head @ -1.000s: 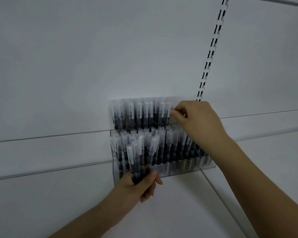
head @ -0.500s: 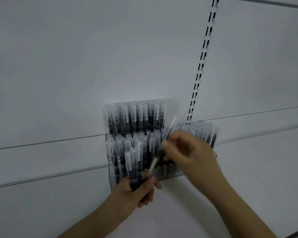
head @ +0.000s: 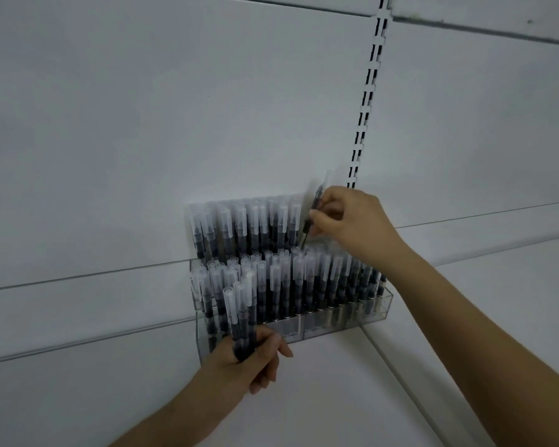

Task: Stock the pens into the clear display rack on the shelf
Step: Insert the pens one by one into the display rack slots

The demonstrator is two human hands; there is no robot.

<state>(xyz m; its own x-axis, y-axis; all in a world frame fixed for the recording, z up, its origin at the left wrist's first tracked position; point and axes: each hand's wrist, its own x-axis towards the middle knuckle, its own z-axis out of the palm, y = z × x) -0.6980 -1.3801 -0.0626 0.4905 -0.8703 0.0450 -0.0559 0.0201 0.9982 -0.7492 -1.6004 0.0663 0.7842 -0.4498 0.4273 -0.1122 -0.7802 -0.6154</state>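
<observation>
above rack (head: 384, 304), right hand (head: 352, 221) pinches pen (head: 317, 201) near-upright (cap up).

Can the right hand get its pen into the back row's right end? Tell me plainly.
Probably yes. The right hand pinches the pen tip-down just beside the back row, and nothing stands between them in the clear rack.

A shop's stationery shelving.

A clear tiered rack (head: 386, 306) packed with rows of identical capped pens (head: 281, 285) stands on a white shelf (head: 352, 398). Behind it are plain white back panels (head: 142, 124) and a slotted upright (head: 367, 101) of the kind that carries retail shelf brackets. A clear strip (head: 78, 345) runs along the shelf edge at left.
</observation>
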